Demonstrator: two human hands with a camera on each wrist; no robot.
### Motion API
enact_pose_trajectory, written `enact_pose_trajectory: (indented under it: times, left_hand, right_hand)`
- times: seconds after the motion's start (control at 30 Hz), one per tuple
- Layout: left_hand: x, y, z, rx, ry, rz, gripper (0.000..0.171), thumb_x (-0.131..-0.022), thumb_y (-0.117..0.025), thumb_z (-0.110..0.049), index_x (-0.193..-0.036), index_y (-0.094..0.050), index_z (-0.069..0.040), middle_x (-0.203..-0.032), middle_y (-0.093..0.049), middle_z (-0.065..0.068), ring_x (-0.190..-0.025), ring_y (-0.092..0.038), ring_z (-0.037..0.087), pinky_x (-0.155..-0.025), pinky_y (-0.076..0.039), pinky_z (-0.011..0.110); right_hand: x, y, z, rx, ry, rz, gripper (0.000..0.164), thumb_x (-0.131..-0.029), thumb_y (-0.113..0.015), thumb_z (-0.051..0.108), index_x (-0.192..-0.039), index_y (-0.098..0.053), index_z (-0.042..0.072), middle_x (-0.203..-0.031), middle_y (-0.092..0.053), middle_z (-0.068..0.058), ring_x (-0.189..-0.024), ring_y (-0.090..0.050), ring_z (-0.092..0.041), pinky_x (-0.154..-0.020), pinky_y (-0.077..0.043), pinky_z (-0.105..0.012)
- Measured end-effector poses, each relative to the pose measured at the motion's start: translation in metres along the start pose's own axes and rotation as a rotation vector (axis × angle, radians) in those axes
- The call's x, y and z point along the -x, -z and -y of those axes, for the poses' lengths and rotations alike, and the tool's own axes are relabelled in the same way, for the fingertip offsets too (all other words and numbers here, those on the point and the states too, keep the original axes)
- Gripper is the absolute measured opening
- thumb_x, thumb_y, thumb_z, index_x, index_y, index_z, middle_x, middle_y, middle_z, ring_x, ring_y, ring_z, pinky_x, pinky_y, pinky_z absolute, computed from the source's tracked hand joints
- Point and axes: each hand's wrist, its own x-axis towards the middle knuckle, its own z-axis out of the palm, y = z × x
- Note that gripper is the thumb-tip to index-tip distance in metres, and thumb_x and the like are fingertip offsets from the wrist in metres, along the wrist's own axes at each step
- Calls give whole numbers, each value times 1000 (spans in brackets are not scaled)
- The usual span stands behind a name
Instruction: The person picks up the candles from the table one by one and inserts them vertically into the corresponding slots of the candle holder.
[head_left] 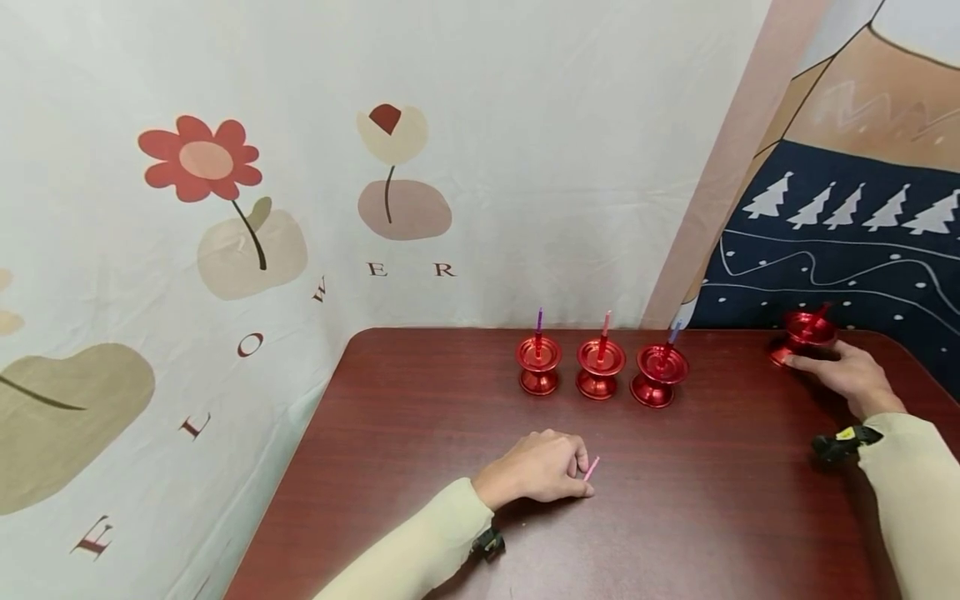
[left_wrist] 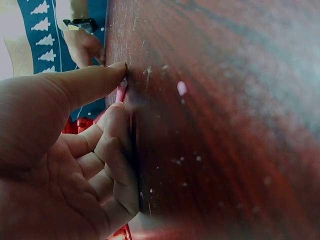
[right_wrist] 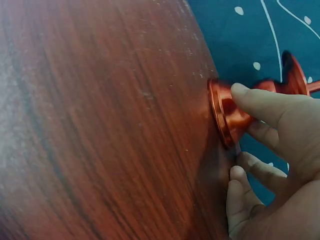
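Note:
My left hand (head_left: 540, 467) pinches a short pink candle (head_left: 592, 468) between thumb and forefinger, low over the tabletop. In the left wrist view, the candle (left_wrist: 121, 91) shows between the two fingertips, and the other fingers are curled. At the table's far right, my right hand (head_left: 855, 379) grips the foot of a red metal candle holder (head_left: 810, 329). The right wrist view shows the thumb and forefinger around that holder's base (right_wrist: 227, 115), with a thin red tube (right_wrist: 314, 86) rising from its dish; no candle shows in it.
Three similar red holders stand in a row by the back edge, carrying a purple candle (head_left: 540, 321), a pink candle (head_left: 607, 323) and a blue candle (head_left: 675, 332). Printed cloth (head_left: 525, 167) hangs behind the brown table (head_left: 420, 400). A pink speck (left_wrist: 182, 88) lies on the wood.

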Motion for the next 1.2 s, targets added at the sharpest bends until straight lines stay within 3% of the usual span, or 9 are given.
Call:
enact_pose_trajectory:
  times: [0.1,0.23,0.3,0.47,0.8,1.2]
  left_hand:
    - [-4,-11,9,-10,-10,-16,28,-91,-90,-46,-97,-67,-30,-78,-57,-24,-71,-55,-5,-64,-46,20]
    - [7,11,-8,14,6,3,27,-92,-91,-42,-96,-69,-26,-77,-58,-22,-70,-55,-4,-65,-47,21]
    - [5,9,-6,16,5,7,27,-92,-91,-41,-95,-69,-27,-76,-58,-23,-70,-56,-5,-65,-47,21]
    - [-12,-22,18,17,-26,-13,30,-89,-92,-46,-92,-66,-31,-73,-56,-29,-67,-54,-9,-62,-44,17]
    - [-6,-8,8,71,19,7,26,-90,-93,-39,-90,-70,-26,-73,-62,-23,-68,-57,-4,-66,-48,21]
    - [-12,-15,13,66,45,14,25,-94,-89,-40,-81,-69,-32,-67,-58,-27,-66,-56,-6,-63,-47,20]
  right_hand:
    - [0,-3,2,40,10,-4,95,-107,-64,48,-159,-23,-21,-153,-28,-53,-132,-29,-69,-103,-34,-80]
    - [1,-5,3,63,20,-8,98,-105,-67,50,-157,-26,-23,-152,-30,-52,-131,-30,-69,-103,-35,-79]
    - [1,-6,3,69,32,-16,98,-105,-68,50,-155,-30,-24,-151,-33,-51,-130,-32,-68,-103,-35,-78]
    - [2,-10,4,85,46,-50,94,-104,-70,49,-149,-37,-26,-147,-40,-51,-126,-36,-66,-100,-37,-77]
    - [5,-7,10,125,45,-7,91,-102,-76,43,-146,-37,-28,-142,-42,-51,-120,-42,-63,-98,-43,-74]
    - [18,-13,22,161,86,77,92,-99,-80,44,-141,-40,-29,-137,-48,-50,-117,-48,-60,-94,-47,-71]
